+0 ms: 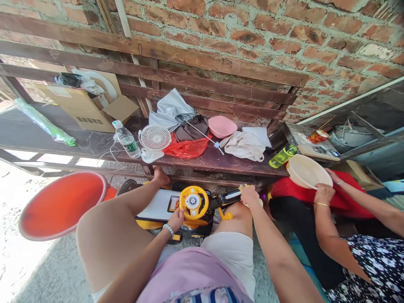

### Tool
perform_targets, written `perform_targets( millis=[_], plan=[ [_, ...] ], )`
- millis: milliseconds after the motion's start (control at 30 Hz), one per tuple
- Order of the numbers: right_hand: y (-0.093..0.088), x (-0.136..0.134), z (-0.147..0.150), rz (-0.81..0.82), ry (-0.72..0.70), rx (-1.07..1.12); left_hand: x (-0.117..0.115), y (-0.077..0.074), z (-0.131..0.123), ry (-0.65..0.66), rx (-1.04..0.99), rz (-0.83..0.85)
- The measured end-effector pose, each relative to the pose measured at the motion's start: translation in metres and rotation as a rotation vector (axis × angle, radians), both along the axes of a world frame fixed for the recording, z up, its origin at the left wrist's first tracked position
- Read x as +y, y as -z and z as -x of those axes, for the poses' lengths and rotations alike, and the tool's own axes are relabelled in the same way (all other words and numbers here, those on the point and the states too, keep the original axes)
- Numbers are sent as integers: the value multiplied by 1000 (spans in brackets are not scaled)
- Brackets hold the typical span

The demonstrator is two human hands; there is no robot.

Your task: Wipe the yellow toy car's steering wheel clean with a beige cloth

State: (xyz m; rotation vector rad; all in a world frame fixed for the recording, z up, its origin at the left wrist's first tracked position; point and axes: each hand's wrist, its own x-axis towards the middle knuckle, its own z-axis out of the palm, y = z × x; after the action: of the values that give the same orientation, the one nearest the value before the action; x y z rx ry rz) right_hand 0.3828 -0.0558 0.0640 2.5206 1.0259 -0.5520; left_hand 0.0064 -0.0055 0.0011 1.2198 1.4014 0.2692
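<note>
Between my legs stands a toy ride-on vehicle with a yellow steering wheel and a pale grey body. My left hand, with a bead bracelet at the wrist, is closed on the lower left rim of the wheel. A black arm with a yellow hook-shaped part reaches right from the vehicle over my thigh. At its far end my right hand is closed on a yellow part, whose shape is mostly hidden by the fingers.
An orange-red tub lies tilted at left. The dark bench bears a cardboard box, water bottle, white fan, pink bowl, cloths and a green bottle. At right, a person holds a cream basin.
</note>
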Motion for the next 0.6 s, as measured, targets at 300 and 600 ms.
perform_targets(
  millis=[300,600],
  plan=[
    [-2,-19,17,-210,-196,195,1,-12,-2,0,-1,32],
    [-20,8,40,-539,-129,231,1,-11,-2,-3,-13,60]
  ],
)
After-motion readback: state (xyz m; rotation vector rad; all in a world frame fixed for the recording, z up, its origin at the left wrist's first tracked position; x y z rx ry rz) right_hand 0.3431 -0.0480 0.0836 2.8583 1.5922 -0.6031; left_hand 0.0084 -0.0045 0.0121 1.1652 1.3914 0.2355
